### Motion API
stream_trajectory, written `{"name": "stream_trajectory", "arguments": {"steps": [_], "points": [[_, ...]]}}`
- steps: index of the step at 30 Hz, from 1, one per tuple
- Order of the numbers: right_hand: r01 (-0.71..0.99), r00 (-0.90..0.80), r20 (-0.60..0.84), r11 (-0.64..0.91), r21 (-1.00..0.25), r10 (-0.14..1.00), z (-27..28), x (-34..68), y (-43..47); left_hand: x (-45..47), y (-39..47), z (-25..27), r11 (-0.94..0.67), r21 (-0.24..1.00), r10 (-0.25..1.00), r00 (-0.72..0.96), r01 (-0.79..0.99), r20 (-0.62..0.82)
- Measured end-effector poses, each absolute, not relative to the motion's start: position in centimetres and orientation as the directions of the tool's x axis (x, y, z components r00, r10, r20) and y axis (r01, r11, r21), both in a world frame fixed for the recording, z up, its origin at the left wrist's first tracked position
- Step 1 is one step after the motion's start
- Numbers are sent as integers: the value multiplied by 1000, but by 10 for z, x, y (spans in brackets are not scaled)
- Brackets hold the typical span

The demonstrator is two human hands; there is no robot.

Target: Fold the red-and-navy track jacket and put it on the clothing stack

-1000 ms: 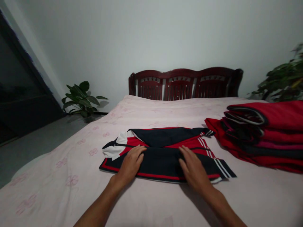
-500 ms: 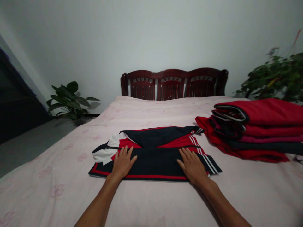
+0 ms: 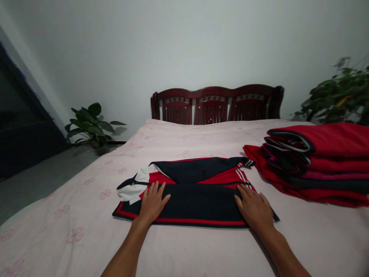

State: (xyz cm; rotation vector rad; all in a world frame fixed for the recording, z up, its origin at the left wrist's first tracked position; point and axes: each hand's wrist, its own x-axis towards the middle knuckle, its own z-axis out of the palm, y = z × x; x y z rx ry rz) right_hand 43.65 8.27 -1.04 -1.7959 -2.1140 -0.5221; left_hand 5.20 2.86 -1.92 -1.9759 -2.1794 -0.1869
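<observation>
A navy and red jacket (image 3: 198, 204) with a white collar area and white stripes lies partly folded on the bed, its collar toward the left. My left hand (image 3: 153, 202) rests flat on the jacket near the collar, fingers spread and pointing away from me. Over the striped end on the right, my right hand (image 3: 253, 207) lies with its fingers extended on the cloth, covering part of the stripes. Neither hand grips the fabric. The near navy panel has a red border, and a navy sleeve runs along the far side.
A pile of folded red, pink and dark garments (image 3: 331, 161) sits on the right of the bed. The pink floral sheet (image 3: 86, 215) spreads all around. Beyond stand a dark wooden headboard (image 3: 211, 104), a potted plant (image 3: 92, 125) at left and leafy greenery (image 3: 340, 94) at right.
My right hand has slid rightward along the jacket, onto the striped end. My left hand stays at the same place on the cloth. The whole view has shifted slightly.
</observation>
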Motion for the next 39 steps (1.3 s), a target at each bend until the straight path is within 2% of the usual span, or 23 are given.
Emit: {"name": "stream_trajectory", "arguments": {"steps": [17, 39], "points": [[963, -218, 575, 270, -4, 789, -15, 443, 85, 55, 24, -12, 98, 13, 974, -98, 995, 204], [954, -181, 569, 283, -96, 802, -17, 445, 85, 51, 25, -19, 87, 22, 967, -90, 996, 238]]}}
